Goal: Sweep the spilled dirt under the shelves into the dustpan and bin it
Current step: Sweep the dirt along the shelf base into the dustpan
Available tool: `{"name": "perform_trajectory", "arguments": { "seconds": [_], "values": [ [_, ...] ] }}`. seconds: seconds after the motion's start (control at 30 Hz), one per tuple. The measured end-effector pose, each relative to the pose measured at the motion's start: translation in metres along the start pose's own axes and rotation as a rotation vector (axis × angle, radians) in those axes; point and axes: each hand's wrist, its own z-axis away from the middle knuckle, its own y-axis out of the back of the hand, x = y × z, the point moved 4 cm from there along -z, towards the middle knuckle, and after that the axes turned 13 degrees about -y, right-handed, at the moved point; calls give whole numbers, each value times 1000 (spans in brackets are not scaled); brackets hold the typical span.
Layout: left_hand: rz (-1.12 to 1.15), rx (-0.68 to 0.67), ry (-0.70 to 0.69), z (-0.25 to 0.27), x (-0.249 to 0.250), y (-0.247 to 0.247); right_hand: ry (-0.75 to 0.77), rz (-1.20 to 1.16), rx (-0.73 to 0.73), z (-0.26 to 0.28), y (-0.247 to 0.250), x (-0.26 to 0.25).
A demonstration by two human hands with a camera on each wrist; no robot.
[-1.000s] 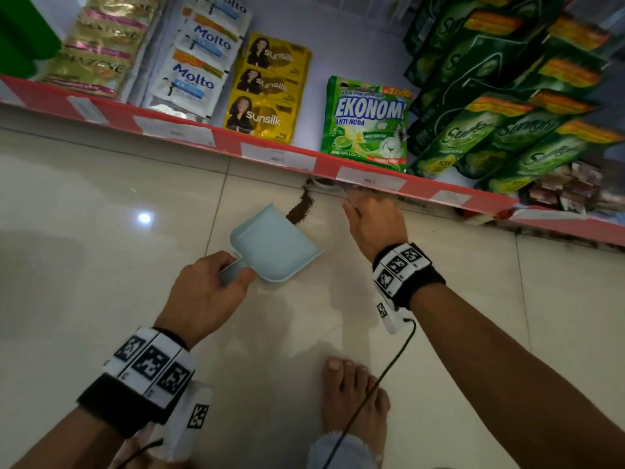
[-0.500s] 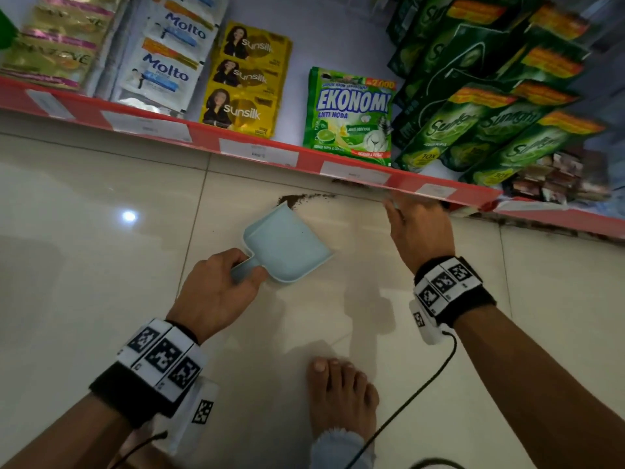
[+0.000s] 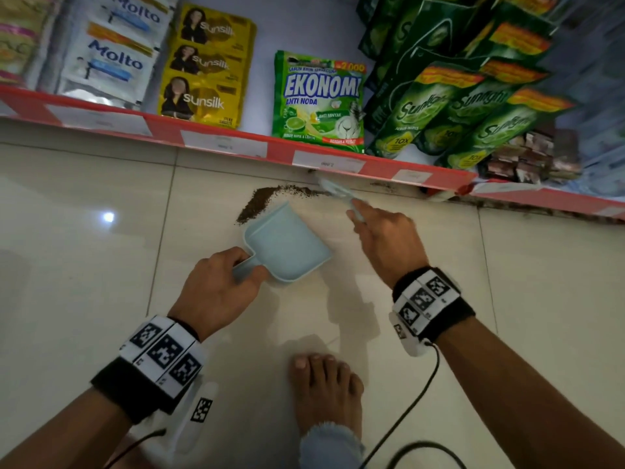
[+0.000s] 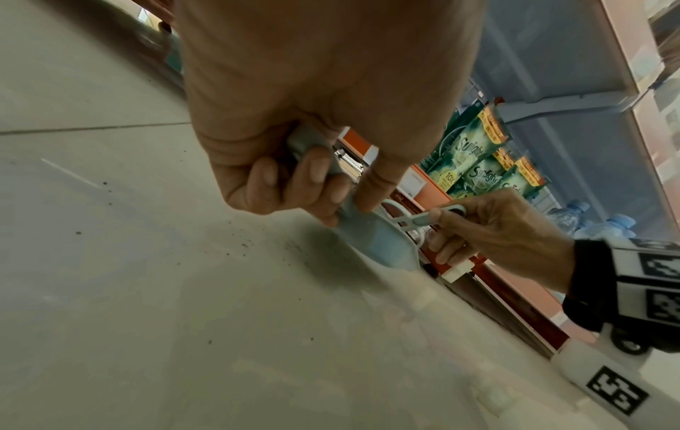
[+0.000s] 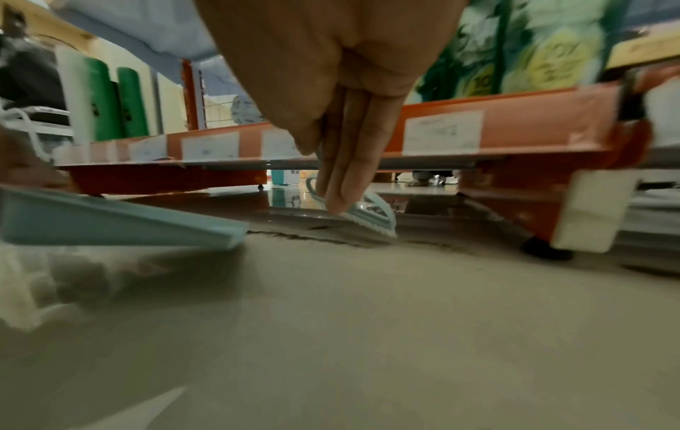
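One streak of dirt (image 3: 270, 198) – dark, grainy – runs on the glossy floor tiles (image 3: 84, 265) along the red shelf edge (image 3: 216, 135), bending toward you at its left end. Your one pale-blue plastic dustpan (image 3: 287, 245) points its open mouth up-left at it, handle toward you; your left hand (image 3: 216, 292) has its fingers curled round that handle. Your right hand (image 3: 389, 245) pinches one small toothed brush (image 3: 333, 189) – fingers pressed together, bristle end at the streak.

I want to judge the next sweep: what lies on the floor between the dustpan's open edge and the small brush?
A line of brown dirt runs on the tiles from the light blue plastic dustpan to the small pale blue brush, seen in the head view.
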Motion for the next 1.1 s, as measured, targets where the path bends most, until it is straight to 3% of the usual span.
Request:
{"name": "perform_trajectory", "arguments": {
  "seconds": [0.13,0.27,0.43,0.57,0.67,0.87,0.97,1.1],
  "values": [
    [2,-4,-4,0,2,-2,-157,207,108,-18,19,43],
    [-9,-14,-16,-4,8,-4,-350,320,-2,-23,12,64],
    [-16,-15,-9,-7,12,-8,-170,152,-11,1,-1,12],
    [-19,-27,-6,-8,13,-11,-99,48,176,10,20,-9],
    [3,-27,-14,-6,12,-9,-143,151,256,0,37,13],
    [-2,1,-4,-2,9,-4,-335,335,150,-7,36,51],
    [0,8,4,1,6,-3,-263,276,55,3,20,23],
    [-1,20,16,5,2,1,-81,239,70,19,14,-37]
  ]
}}
